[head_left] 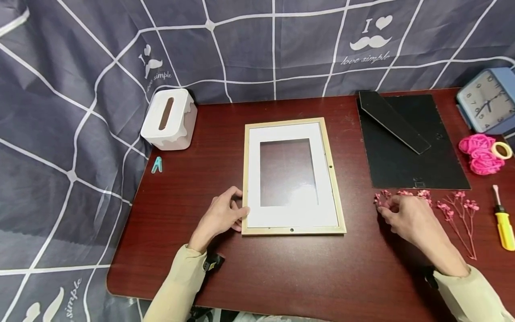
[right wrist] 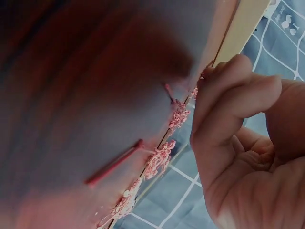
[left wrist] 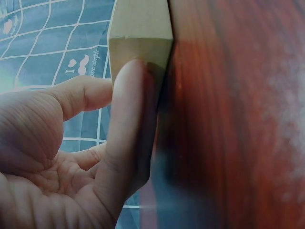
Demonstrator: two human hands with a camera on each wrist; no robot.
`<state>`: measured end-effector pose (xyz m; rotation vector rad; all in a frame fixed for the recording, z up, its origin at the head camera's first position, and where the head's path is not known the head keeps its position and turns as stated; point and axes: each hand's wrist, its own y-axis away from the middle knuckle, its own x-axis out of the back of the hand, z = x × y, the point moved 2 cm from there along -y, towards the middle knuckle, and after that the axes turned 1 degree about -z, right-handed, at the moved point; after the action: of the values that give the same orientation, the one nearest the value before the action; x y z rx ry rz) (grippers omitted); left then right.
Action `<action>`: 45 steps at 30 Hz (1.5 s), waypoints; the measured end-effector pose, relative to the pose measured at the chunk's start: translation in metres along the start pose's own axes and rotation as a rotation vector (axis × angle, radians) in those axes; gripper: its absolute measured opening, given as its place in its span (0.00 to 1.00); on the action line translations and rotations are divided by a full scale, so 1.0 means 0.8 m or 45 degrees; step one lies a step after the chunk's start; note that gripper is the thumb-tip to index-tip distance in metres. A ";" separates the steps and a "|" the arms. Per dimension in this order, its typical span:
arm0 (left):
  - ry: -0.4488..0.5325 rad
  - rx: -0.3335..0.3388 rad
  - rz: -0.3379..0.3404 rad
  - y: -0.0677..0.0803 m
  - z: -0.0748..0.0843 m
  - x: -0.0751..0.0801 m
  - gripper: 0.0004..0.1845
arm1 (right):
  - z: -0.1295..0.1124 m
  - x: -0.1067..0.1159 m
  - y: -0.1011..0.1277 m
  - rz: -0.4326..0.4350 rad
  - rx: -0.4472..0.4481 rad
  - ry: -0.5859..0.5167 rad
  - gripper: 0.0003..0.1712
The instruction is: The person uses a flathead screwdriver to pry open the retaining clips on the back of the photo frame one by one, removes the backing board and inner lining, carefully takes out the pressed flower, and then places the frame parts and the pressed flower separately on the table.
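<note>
A light wooden picture frame (head_left: 335, 188) with a white mat (head_left: 293, 218) lies flat at the middle of the table. My left hand (head_left: 221, 213) grips its left edge near the bottom corner; the left wrist view shows fingers against the wooden side. At right, my right hand (head_left: 412, 221) is bent over a row of pink flower sprigs (head_left: 425, 195), its thumb and finger pinching at the leftmost one. The right wrist view shows flower heads (right wrist: 159, 160) beside those curled fingers, which hide most of the grip. Another branching sprig (head_left: 462, 219) lies to the right.
Behind the flowers lies a black backing board (head_left: 402, 165) with its stand. A blue clock (head_left: 487, 100), pink yarn (head_left: 480, 154), a tape roll (head_left: 501, 150) and a yellow screwdriver (head_left: 504, 228) line the right side. A white tissue box (head_left: 173, 129) and teal clip (head_left: 157, 165) are at left.
</note>
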<state>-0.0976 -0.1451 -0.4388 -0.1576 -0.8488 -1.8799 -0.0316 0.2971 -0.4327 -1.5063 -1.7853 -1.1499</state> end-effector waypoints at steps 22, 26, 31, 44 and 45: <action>0.009 0.001 -0.005 0.000 0.000 0.001 0.21 | -0.011 0.010 0.007 0.004 -0.053 0.017 0.17; 0.014 -0.004 -0.011 0.000 -0.001 0.003 0.21 | -0.031 0.000 0.014 -0.069 -0.051 -0.082 0.19; 0.038 -0.007 -0.019 -0.001 -0.003 0.003 0.21 | -0.055 -0.022 0.011 -0.235 -0.016 -0.227 0.22; -0.185 -0.162 0.160 0.000 -0.012 -0.004 0.26 | -0.078 -0.042 0.000 -0.387 0.035 -0.410 0.17; -0.239 -0.228 0.212 -0.002 -0.018 -0.006 0.25 | -0.079 -0.042 -0.001 -0.388 0.028 -0.406 0.19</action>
<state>-0.0930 -0.1503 -0.4521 -0.5071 -0.7667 -1.8014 -0.0322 0.2257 -0.4298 -1.5064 -2.2989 -1.0670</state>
